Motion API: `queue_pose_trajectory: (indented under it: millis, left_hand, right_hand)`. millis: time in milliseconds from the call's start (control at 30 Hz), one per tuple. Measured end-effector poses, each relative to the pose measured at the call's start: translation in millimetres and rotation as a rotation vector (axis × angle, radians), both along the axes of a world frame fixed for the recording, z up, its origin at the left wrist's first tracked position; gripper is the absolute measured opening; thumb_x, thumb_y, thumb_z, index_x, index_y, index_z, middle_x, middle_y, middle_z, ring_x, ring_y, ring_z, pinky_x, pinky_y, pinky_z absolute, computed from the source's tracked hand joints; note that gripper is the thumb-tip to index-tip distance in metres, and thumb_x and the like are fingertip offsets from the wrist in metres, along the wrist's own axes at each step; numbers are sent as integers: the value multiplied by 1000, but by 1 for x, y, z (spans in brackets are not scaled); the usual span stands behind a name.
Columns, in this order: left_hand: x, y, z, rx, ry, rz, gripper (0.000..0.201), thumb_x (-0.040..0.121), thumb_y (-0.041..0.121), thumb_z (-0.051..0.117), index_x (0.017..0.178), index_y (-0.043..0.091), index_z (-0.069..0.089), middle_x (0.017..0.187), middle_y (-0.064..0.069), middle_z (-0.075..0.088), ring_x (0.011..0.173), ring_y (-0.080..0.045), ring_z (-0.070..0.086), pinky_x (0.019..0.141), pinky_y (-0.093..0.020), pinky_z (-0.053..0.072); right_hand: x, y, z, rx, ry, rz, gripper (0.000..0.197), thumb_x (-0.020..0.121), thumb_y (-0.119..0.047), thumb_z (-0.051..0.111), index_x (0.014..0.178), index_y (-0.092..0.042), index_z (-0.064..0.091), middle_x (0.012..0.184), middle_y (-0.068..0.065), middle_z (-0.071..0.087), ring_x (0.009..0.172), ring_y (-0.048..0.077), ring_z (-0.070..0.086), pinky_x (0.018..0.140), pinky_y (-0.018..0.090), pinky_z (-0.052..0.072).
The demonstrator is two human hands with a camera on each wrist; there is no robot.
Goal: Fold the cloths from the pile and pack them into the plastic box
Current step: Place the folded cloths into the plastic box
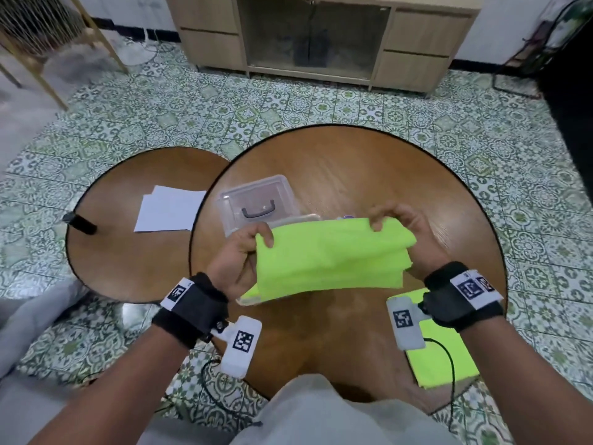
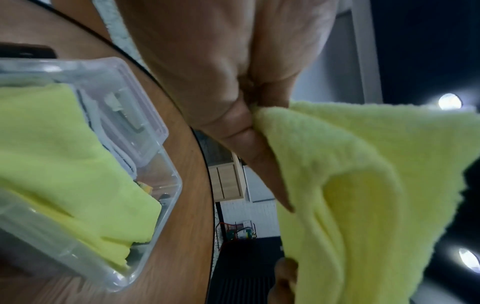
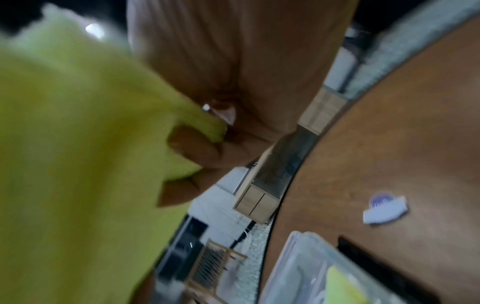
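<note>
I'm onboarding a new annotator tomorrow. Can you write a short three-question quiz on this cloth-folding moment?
1. True or false: both the left hand and the right hand grip the held yellow-green cloth.
2. What already lies in the plastic box? A) a yellow-green cloth B) paper C) nothing
3. Fill in: white paper sheets lie on the ______ round table.

Key: 1 true; 2 A; 3 smaller (the person's left).

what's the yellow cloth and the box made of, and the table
Held cloth: looks like soft napped microfibre or terry, going by its fuzzy surface. Plastic box: clear, glossy rigid plastic. Table: wood-grain top with a dark rim, possibly laminate.
</note>
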State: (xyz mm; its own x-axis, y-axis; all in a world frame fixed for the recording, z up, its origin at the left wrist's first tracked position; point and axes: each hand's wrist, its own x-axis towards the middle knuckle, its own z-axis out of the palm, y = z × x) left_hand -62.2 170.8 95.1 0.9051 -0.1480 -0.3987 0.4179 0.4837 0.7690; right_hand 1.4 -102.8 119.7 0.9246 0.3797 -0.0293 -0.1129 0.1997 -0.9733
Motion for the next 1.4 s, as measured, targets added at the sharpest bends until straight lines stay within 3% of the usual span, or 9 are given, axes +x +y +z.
queue_pose_trajectory:
  millis: [100, 233, 433, 533, 633, 833, 967, 1133, 1400]
  left_hand:
    - [-3, 18, 2, -224, -7, 6, 18, 84, 20, 46, 87, 9, 60, 103, -19, 67, 92, -35, 65, 76, -40, 56]
    - [10, 40, -19, 1, 121, -119, 53, 86, 36, 63, 132, 11, 55, 134, -20, 57, 115, -33, 61, 100, -49, 48]
    - [25, 52, -60, 415, 122, 80, 54, 84, 0, 70, 127, 21, 45, 128, -15, 56, 102, -29, 63, 67, -37, 59]
    - [25, 50, -83, 603, 59, 30, 44, 86, -1, 66, 111, 31, 50, 128, -16, 54, 102, -35, 62, 80, -50, 57]
    - [19, 49, -101, 1049, -69, -155, 34, 86, 9, 68, 104, 32, 50, 121, -8, 55, 95, -29, 59, 77, -38, 50]
    - [5, 30, -100, 1954, -309, -598, 46, 86, 38, 63, 129, 30, 50, 141, -7, 34, 118, -30, 43, 86, -40, 48]
    - [15, 33, -103, 1943, -582, -870, 59, 91, 46, 53, 145, 42, 30, 149, -3, 33, 126, -30, 37, 102, -44, 33]
    - [34, 46, -113, 1693, -462, -1353, 68, 99, 49, 39, 152, 38, -1, 163, -9, 1, 147, -29, 15, 118, -43, 20]
    - [24, 24, -148, 1991, -430, -1403, 80, 99, 49, 39, 149, 33, -22, 159, -22, -5, 144, -43, 11, 112, -59, 21]
  right_hand:
    - [5, 12, -4, -129, -33, 166, 41, 73, 15, 67, 59, -24, 72, 84, -6, 62, 78, 16, 60, 66, 26, 52]
    - [18, 35, -13, -275, 53, 251, 47, 77, 18, 58, 54, -22, 69, 118, 2, 56, 108, 17, 59, 82, 32, 54]
    - [47, 64, -53, -231, 454, 29, 15, 67, -20, 61, 76, -10, 55, 89, 3, 57, 78, 23, 54, 58, 25, 44]
    - [51, 78, -79, -778, 213, 131, 30, 73, -33, 82, 86, -22, 57, 105, -1, 59, 94, 18, 56, 73, 28, 42]
    - [49, 87, -104, -1027, -17, 162, 31, 74, -25, 84, 91, -25, 57, 117, 2, 53, 109, 17, 49, 84, 24, 35]
    - [27, 99, -132, -1433, -419, 439, 14, 85, -26, 71, 95, -17, 69, 144, 1, 35, 123, 26, 41, 102, 34, 38]
    - [30, 105, -126, -1463, -774, 651, 33, 79, -27, 75, 111, -26, 66, 138, -1, 43, 129, 27, 35, 104, 43, 35]
    - [39, 101, -125, -1316, -473, 968, 40, 86, -22, 71, 122, -23, 55, 107, -1, 43, 97, 19, 48, 74, 30, 41]
    - [17, 122, -161, -1621, -704, 871, 48, 87, -26, 67, 127, -15, 45, 127, 10, 45, 118, 28, 44, 86, 43, 42]
